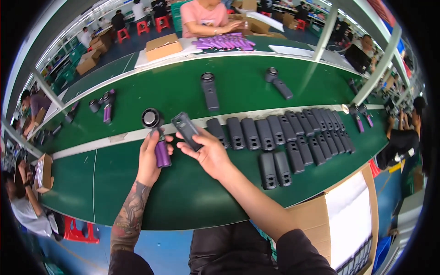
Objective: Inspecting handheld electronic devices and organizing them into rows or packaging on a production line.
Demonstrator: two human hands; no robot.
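My left hand (147, 158) is closed around a small handheld fan (151, 118) with a round dark head and no casing on its lower part. A purple battery pack (162, 155) shows below the head, beside my fingers. In my right hand (211, 153) is a dark grey handle shell (186, 130), pinched between thumb and fingers and tilted toward the fan. The two pieces are close together but apart. To the right, several matching handle shells (265, 134) lie in rows on the green table (183, 201).
Beyond a pale rail runs a green belt carrying assembled fans (209, 91) and partly open ones (107, 107). An open cardboard box (316, 224) stands at the table's right front edge. Across the belt, a person (206, 20) works beside a pile of purple battery packs (222, 42).
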